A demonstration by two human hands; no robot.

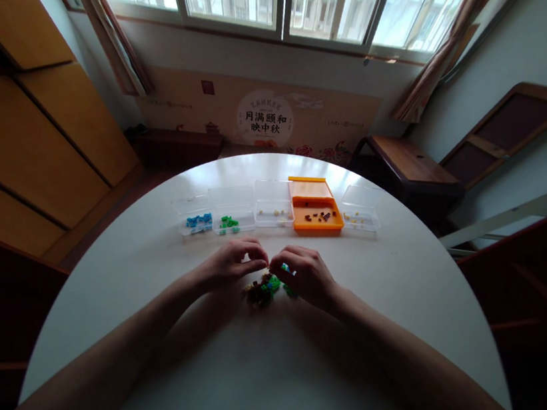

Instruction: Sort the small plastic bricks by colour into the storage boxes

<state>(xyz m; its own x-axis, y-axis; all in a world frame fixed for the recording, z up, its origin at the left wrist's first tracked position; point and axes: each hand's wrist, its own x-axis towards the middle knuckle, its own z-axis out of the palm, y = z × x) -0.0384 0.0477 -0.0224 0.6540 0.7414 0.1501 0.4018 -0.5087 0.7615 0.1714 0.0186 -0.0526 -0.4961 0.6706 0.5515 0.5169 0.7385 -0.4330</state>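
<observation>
My left hand [238,261] and my right hand [305,273] meet over the table, fingertips pinched almost together. Whatever lies between them is tiny and mostly hidden; a pale yellowish speck shows there. Right below the fingers is a loose pile of small building bricks [262,291], dark brown, green, blue and yellow. My right hand covers part of the green and blue ones.
Open-lidded boxes stand in a row beyond my hands: a clear box with blue bricks [199,222], one with green bricks [229,224], a clear box [271,221] with pale pieces, an orange box [318,227] with brown pieces, and a clear box [368,227] with yellow pieces. The white round table [147,242] bears everything.
</observation>
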